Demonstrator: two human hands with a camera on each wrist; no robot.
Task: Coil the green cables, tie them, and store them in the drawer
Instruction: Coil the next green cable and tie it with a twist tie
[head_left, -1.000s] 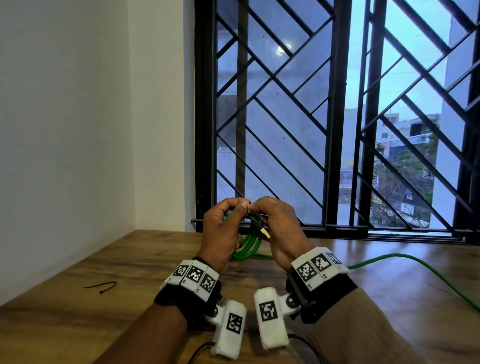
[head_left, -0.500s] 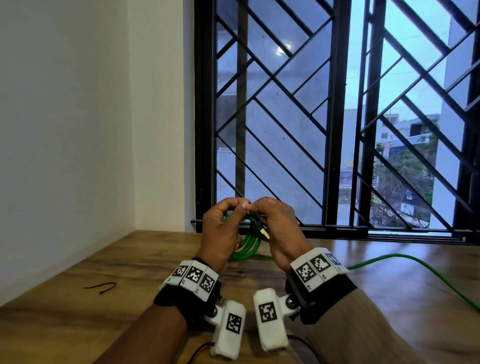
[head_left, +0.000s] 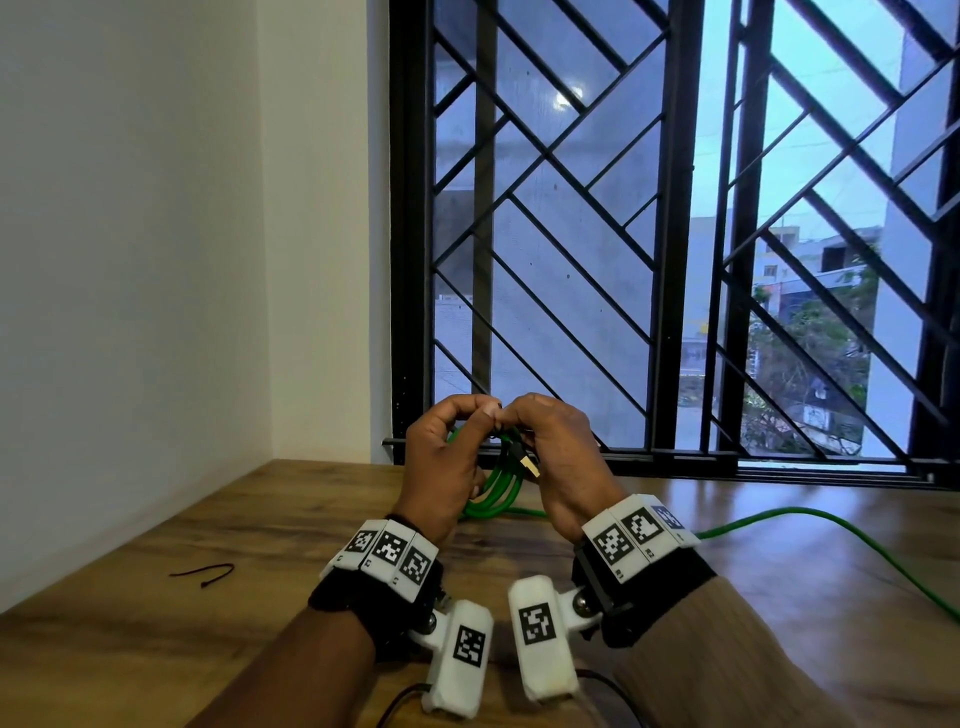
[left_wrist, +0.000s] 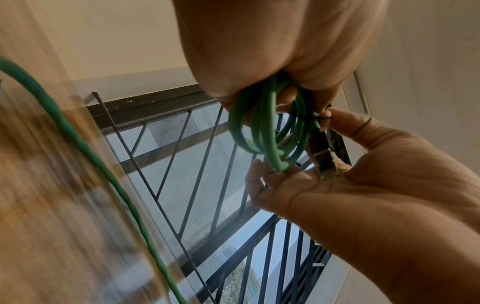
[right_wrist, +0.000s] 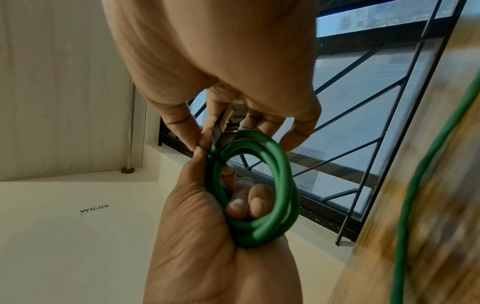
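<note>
Green cable coil (head_left: 493, 488) is held up above the wooden table (head_left: 260, 545), in front of the window grille (head_left: 545, 234), much as it was a second ago; neither hand has visibly shifted. The left hand (head_left: 441, 467) curls its fingers through and round the loops, while the right hand (head_left: 556, 462) pinches a thin black tie (left_wrist: 320, 118) at the top of the bundle, its metal plug (head_left: 529, 464) dangling against the palm. A second green cable (head_left: 831, 540) trails across the table to the right. A spare black tie (head_left: 205, 573) lies to the left. A wall label (right_wrist: 94, 207) reads "WS-09".
</note>
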